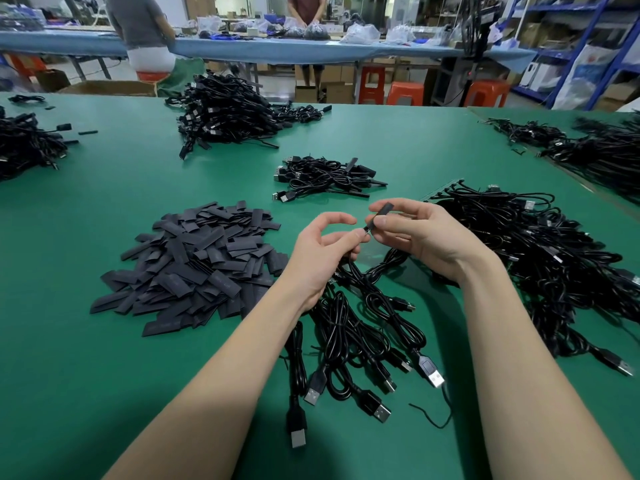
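Head view: left hand pinches a cable tip, right hand a black sleeve, over green mat; shelving far beyond the fingers.

**A:** How many hands?
**B:** Two, the left hand and the right hand, and one black sleeve at the frame's centre.
**A:** Cable heaps?
**B:** Five: left-edge heap, upper-centre heap, small centre heap, right heap, upper-right heap. Plus one cable bundle at lower centre, its plugs too tangled to count.
**A:** Loose sleeves?
**B:** One sleeve pile at centre left, far too many to count.
**A:** Along the top?
**B:** Two people, and three orange stools side by side
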Available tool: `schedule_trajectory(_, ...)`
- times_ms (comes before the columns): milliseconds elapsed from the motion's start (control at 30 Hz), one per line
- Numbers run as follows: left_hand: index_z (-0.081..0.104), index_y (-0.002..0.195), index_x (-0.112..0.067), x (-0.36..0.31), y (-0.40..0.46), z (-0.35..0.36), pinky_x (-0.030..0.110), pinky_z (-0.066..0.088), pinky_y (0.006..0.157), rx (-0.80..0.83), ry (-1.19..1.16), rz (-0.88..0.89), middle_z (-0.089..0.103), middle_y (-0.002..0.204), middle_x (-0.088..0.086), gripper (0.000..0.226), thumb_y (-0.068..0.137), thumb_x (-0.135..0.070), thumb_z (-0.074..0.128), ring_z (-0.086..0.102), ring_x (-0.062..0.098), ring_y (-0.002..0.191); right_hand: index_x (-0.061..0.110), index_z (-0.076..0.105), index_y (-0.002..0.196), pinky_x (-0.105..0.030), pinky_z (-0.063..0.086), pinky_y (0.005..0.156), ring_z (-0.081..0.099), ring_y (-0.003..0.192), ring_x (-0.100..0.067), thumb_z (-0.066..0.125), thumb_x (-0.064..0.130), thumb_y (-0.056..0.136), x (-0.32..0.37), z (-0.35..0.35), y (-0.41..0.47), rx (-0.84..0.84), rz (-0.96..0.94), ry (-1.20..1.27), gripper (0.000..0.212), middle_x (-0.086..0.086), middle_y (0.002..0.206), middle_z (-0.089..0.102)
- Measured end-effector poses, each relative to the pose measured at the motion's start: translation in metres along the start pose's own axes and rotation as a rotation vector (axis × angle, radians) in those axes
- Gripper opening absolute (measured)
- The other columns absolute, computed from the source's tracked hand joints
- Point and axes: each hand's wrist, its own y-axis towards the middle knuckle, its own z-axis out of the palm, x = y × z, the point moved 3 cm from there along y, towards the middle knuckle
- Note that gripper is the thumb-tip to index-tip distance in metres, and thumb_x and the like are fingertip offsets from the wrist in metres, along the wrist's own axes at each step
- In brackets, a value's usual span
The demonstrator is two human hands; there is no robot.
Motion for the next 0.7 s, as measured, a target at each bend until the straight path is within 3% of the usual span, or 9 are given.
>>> schedule_trajectory(167, 0.067, 0.092, -0.014, -0.0043, -0.0026, 0.0033, 0.023, 0.054, 0.073, -0.005, 0.046, 0.098, 0.076, 0.084, 0.014, 0.011, 0.087, -0.009, 0.076, 0.064, 0.014, 0.069, 0.009, 0.08, 0.089, -0.019, 0.057, 0.076, 0.074, 0.085, -0.018, 0.079, 0.008, 0.071, -0.0008, -0.0012, 0.0018, -0.053, 0.009, 0.123, 0.018, -0.011, 0.094, 0.076)
schedule_trajectory(367, 0.074, 0.082, -0.017, -0.0044, -0.0031, 0.0054, 0.019, 0.054, 0.069, -0.041, 0.146, 0.234, 0.073, 0.072, 0.0, 0.012, 0.082, -0.006, 0.079, 0.068, 0.013, 0.067, 0.009, 0.082, 0.078, -0.017, 0.057, 0.071, 0.073, 0.077, -0.014, 0.078, 0.01, 0.069, -0.0019, -0.004, 0.0004, -0.107, 0.028, 0.143, 0.009, -0.009, 0.086, 0.076)
schedule_trajectory(700, 0.074, 0.082, -0.006, -0.0037, -0.0041, 0.0039, 0.019, 0.054, 0.066, -0.044, 0.08, 0.233, 0.073, 0.07, 0.006, 0.008, 0.082, -0.001, 0.079, 0.066, 0.013, 0.063, 0.009, 0.079, 0.084, -0.019, 0.057, 0.076, 0.072, 0.083, -0.017, 0.079, 0.011, 0.074, -0.0063, 0.0008, 0.0018, 0.01, 0.049, 0.057, 0.011, -0.01, 0.093, 0.074)
